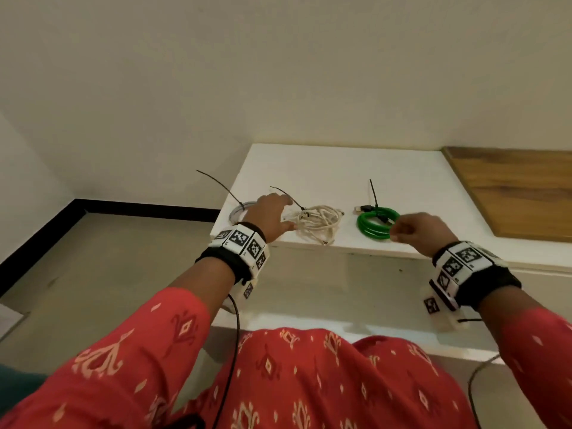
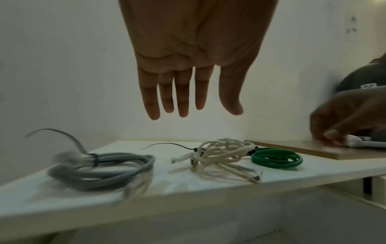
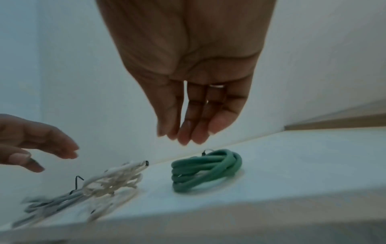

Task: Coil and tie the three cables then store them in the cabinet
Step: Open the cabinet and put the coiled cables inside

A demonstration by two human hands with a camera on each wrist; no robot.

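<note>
Three tied bundles lie in a row on the smooth white tabletop [image 1: 402, 193] in front of me. On my left is the grey cable [image 2: 100, 166], a thick, rubbery round coil cinched by a thin black zip tie [image 2: 94, 159] whose long tail curves up into the air. In the middle sits the white cable [image 1: 318, 221], thinner and cord-like, bunched into a loose, tangled knot of loops with its own black tie tail sticking out to the left. On my right is the green cable [image 1: 377, 222], glossy and stiff, wound into a neat, tight ring of stacked turns, with a black tie standing upright behind it and a dark plug end resting by the ring. A brown wood-grain board [image 1: 520, 187] lies flat at the far right of the surface. My left hand [image 1: 272, 213] hangs palm down over the gap between the grey and white bundles; its fingers [image 2: 167, 92] are straight and slightly spread, thumb held apart, gripping nothing and, in the wrist view, clear of the cables. My right hand [image 1: 418, 232] hovers just on the near side of the green ring, its fingers [image 3: 200, 118] drawn close together and gently bent downward, their tips above the coil without touching it and with nothing held.
</note>
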